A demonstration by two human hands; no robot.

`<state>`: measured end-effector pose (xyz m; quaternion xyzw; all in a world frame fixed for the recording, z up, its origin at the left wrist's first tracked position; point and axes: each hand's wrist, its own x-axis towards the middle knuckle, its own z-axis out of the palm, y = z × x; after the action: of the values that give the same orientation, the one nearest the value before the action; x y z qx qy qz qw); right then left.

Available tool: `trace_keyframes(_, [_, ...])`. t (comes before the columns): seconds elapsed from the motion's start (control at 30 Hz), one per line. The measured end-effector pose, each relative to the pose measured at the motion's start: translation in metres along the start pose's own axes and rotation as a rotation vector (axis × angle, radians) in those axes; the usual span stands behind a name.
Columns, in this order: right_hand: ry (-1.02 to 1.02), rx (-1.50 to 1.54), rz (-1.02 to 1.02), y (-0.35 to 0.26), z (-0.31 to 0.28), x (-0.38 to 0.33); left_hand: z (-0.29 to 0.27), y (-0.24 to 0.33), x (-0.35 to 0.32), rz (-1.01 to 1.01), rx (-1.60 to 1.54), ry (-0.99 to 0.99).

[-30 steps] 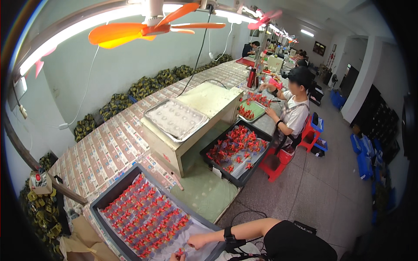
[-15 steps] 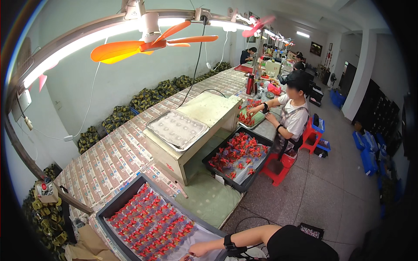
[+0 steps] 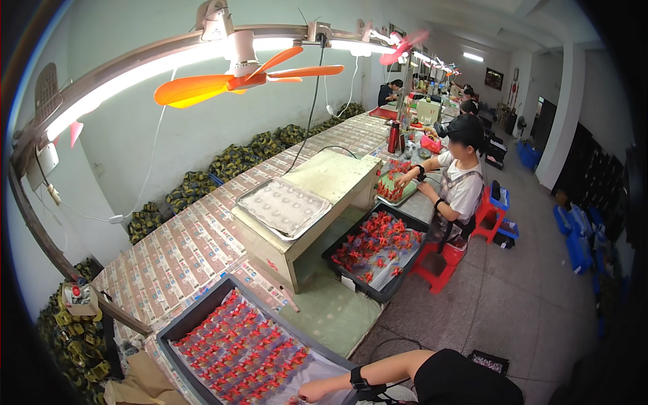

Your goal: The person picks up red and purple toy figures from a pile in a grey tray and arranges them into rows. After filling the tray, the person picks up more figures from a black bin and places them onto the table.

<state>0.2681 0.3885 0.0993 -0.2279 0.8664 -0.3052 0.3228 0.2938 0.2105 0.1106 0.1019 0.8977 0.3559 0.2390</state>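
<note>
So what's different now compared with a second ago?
The view has swung a little to the right. The person's hand has stayed over the near tray of small red pieces, shifting slightly right along its near edge. The co-worker on the red stool keeps sorting at the bench; trays unchanged.

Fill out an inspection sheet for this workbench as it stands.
Surface: long bench covered with printed sheets; green mat at the near edge.
Job's things: black tray full of small red parts on clear film.
Clutter: metal tray on a wooden box; second black tray of red parts.
Hands: right hand rests on the red parts at the tray's near edge, wristband on the forearm; whether it grips one cannot be told. Left hand: nothing seen.
Cables: black cord hanging to the box; cable loop on the floor.
Surroundings: orange fan overhead, strip light, seated co-worker at the next station.
</note>
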Motion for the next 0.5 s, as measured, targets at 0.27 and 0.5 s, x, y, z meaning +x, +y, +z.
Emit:
trace_keyframes(0.27, [0.064, 0.055, -0.024, 0.002, 0.000, 0.002, -0.005, 0.027, -0.004, 0.083, -0.030, -0.004])
trace_keyframes(0.5, [0.102, 0.117, 0.001, -0.002, 0.000, 0.000, 0.002, 0.018, -0.002, 0.099, -0.025, 0.013])
